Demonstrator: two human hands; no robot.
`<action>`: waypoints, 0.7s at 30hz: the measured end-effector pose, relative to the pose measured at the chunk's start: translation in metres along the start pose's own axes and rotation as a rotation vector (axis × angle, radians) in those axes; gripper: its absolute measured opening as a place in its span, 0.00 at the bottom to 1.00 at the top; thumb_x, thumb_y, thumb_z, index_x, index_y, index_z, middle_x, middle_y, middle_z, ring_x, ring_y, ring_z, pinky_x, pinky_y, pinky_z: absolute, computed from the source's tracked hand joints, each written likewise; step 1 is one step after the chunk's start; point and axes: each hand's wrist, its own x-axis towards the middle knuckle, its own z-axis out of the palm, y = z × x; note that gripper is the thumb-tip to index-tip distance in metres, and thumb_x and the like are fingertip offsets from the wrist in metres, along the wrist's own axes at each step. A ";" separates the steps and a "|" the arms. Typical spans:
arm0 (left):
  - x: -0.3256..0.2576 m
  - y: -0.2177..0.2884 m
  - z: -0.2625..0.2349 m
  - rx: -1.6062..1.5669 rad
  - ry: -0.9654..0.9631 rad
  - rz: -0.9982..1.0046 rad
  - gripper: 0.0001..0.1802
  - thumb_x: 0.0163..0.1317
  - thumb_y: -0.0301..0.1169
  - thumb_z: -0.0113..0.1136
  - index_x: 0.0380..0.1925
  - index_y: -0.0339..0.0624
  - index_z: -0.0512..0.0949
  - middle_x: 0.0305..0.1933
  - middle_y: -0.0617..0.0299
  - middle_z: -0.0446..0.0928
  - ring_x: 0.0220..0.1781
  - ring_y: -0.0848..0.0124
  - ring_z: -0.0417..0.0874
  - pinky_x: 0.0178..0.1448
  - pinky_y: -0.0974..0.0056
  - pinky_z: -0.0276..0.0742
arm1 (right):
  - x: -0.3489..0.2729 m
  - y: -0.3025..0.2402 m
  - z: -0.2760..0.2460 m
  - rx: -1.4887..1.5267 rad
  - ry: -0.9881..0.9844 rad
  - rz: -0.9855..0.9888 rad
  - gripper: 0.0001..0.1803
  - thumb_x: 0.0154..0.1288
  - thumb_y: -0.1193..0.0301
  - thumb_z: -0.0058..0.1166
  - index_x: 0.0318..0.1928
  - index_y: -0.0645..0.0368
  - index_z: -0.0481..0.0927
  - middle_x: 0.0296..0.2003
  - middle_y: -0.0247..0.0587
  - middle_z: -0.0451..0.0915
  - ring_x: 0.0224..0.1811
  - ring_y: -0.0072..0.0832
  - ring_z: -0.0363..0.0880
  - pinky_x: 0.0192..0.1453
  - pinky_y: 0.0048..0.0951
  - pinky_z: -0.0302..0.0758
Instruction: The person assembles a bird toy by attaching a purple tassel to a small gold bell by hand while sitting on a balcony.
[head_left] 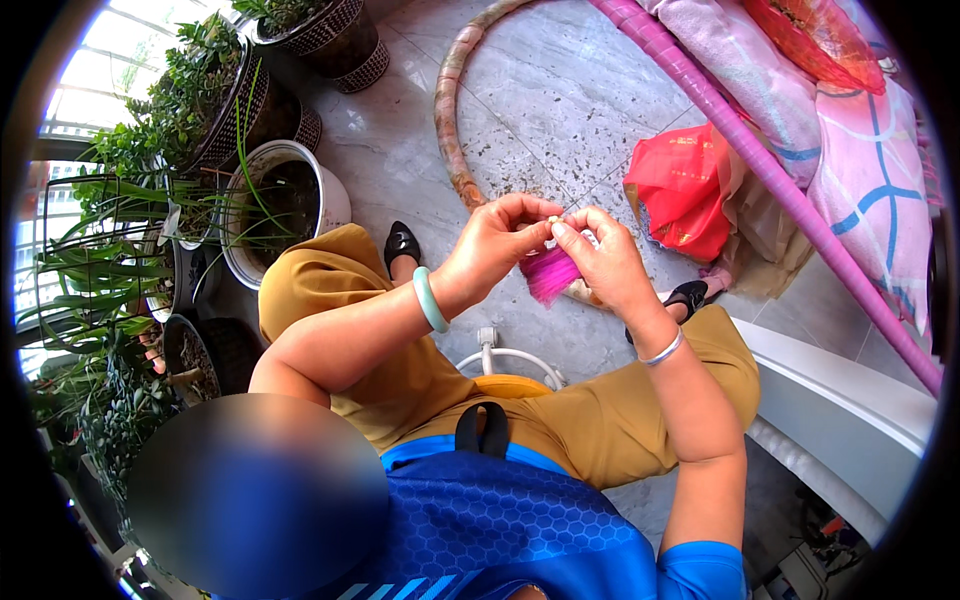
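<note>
My left hand [492, 245], with a pale green bangle at its wrist, is closed in a pinch. Its fingertips meet those of my right hand [608, 262], which is pinched too and has a silver bracelet below it. Something small and pale shows between the fingertips, too little of it to name. Just below them hangs a bright magenta tuft of fine strands [550, 275]; whether my fingers hold it is hidden. A large hoop wrapped in mottled brownish-pink tape [450, 110] curves across the floor and passes behind my hands.
Dark scraps litter the grey tiled floor [540, 90]. Potted plants [190, 120] and a white pot [335, 195] line the left. At right lie a red bag [685, 190], a slanting magenta-wrapped pole [760, 170] and pink checked cloth [870, 190]. A white stool frame [510, 358] stands between my legs.
</note>
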 end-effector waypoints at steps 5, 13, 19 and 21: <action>-0.002 -0.003 0.003 0.050 0.009 0.041 0.10 0.62 0.25 0.55 0.43 0.35 0.73 0.39 0.63 0.77 0.39 0.79 0.76 0.45 0.74 0.74 | -0.001 0.000 0.003 -0.007 0.018 -0.006 0.11 0.59 0.67 0.54 0.29 0.64 0.75 0.25 0.40 0.78 0.30 0.24 0.76 0.37 0.27 0.73; -0.005 -0.001 0.004 0.102 0.033 -0.039 0.10 0.62 0.26 0.55 0.43 0.33 0.73 0.39 0.62 0.77 0.39 0.79 0.77 0.44 0.75 0.74 | -0.003 -0.002 0.005 -0.105 0.018 -0.007 0.10 0.57 0.68 0.54 0.28 0.63 0.73 0.24 0.42 0.77 0.27 0.27 0.76 0.34 0.29 0.73; -0.004 -0.005 0.004 0.015 0.047 -0.045 0.11 0.62 0.27 0.55 0.43 0.33 0.73 0.38 0.62 0.77 0.38 0.78 0.76 0.44 0.73 0.74 | -0.004 -0.003 0.005 -0.119 0.028 -0.019 0.09 0.57 0.69 0.54 0.28 0.63 0.73 0.24 0.42 0.77 0.27 0.27 0.77 0.34 0.30 0.73; -0.002 -0.005 0.004 0.003 0.037 -0.042 0.11 0.62 0.27 0.56 0.43 0.33 0.73 0.38 0.62 0.77 0.37 0.79 0.76 0.43 0.73 0.73 | -0.004 0.000 0.004 0.069 0.000 0.057 0.09 0.58 0.70 0.54 0.29 0.64 0.73 0.24 0.42 0.78 0.29 0.25 0.77 0.34 0.29 0.73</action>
